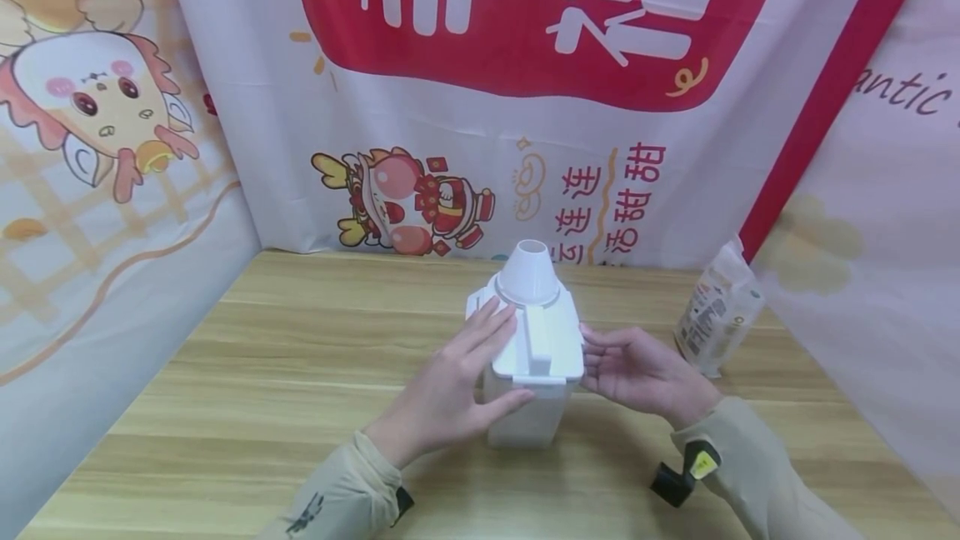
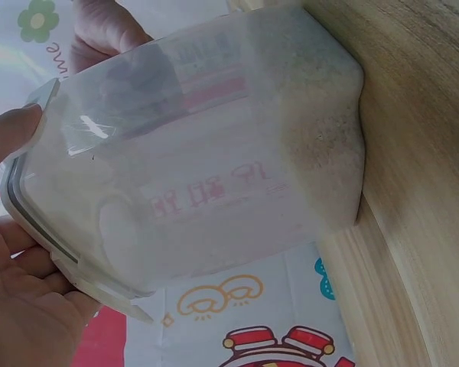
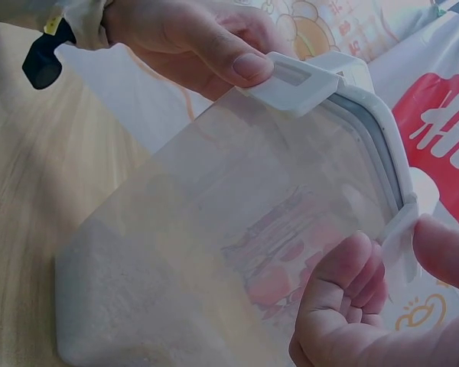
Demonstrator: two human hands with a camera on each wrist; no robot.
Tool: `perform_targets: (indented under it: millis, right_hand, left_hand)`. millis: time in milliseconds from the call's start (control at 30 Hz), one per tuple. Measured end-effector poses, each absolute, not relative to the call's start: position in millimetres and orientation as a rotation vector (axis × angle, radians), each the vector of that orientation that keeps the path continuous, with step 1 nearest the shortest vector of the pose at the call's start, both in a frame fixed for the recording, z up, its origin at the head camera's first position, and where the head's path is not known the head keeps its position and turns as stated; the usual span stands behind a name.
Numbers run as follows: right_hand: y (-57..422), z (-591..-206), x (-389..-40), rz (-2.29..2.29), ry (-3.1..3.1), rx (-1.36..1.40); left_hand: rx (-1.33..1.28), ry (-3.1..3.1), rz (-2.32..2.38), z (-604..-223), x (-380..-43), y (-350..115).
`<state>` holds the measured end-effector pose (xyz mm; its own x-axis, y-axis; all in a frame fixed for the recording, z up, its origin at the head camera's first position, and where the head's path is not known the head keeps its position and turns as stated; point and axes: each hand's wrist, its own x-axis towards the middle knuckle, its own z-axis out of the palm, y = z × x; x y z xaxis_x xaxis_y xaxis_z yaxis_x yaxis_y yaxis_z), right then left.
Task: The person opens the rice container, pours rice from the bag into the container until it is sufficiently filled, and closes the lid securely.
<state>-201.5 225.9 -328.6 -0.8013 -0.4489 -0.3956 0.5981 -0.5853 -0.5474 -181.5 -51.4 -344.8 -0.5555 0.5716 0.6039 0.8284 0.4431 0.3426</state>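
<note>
A translucent storage container (image 1: pixel 525 423) with a white lid (image 1: pixel 566 340) stands upright on the table. Pale, fine contents (image 2: pixel 325 145) fill its lower part. On the lid sits a white cone-shaped cup (image 1: pixel 529 277), narrow end up. My left hand (image 1: pixel 450 390) rests on the lid from the left with fairly straight fingers; its thumb (image 3: pixel 249 67) presses the near clip (image 3: pixel 298 88). On the right side, my right hand (image 1: pixel 637 373) pinches the side clip (image 3: pixel 402 237) between its thumb and bent fingers. In the head view the container's edge partly hides those fingertips.
A printed white plastic bag (image 1: pixel 718 311) stands at the right on the wood-grain table (image 1: pixel 337 340). Printed cloths hang at the back (image 1: pixel 262 107) and along both sides. Each wrist wears a small black device, the left one (image 3: pixel 42 61) with a yellow tag.
</note>
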Motion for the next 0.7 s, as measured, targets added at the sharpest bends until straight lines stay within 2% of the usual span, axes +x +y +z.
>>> perform_targets:
  millis: [700]
  right_hand:
    - [225.0,-331.4,-203.0,-2.346,0.947,0.233]
  left_hand:
    - [-1.173,-2.296,-0.886,-345.1,-182.5,-50.4]
